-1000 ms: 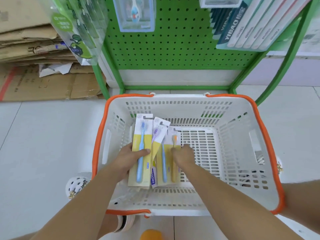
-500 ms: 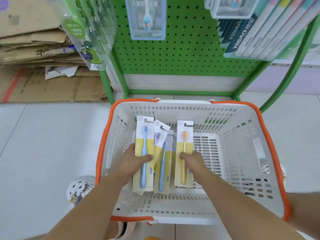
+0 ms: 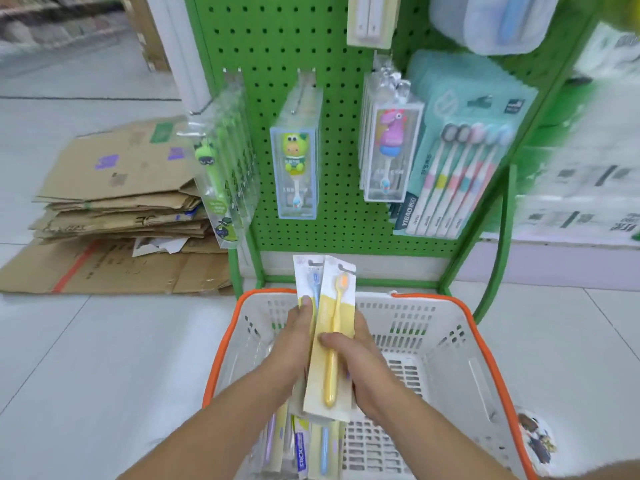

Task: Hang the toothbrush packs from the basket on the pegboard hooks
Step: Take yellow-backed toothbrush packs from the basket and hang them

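Above the white, orange-rimmed basket [image 3: 460, 344], my right hand [image 3: 360, 362] grips a yellow-and-white pack with an orange-headed toothbrush [image 3: 334, 344], thumb across its front. My left hand [image 3: 294, 337] holds a pack with a blue toothbrush [image 3: 309, 278] just behind it, so the two packs overlap. More toothbrush packs [image 3: 304, 445] lie in the basket's near left part. The green pegboard [image 3: 332, 209] stands right behind the basket, with packs hanging on its hooks.
Clear boxed children's toothbrushes [image 3: 297, 157] and a multi-brush pack [image 3: 457, 178] hang on the pegboard. Flattened cardboard [image 3: 114, 216] is stacked on the floor at left. The rack's green frame [image 3: 498, 237] curves down at right. White tiled floor surrounds the basket.
Both hands have lifted their packs out of the basket and brought them together above it. The view has tilted up, showing more of the pegboard.
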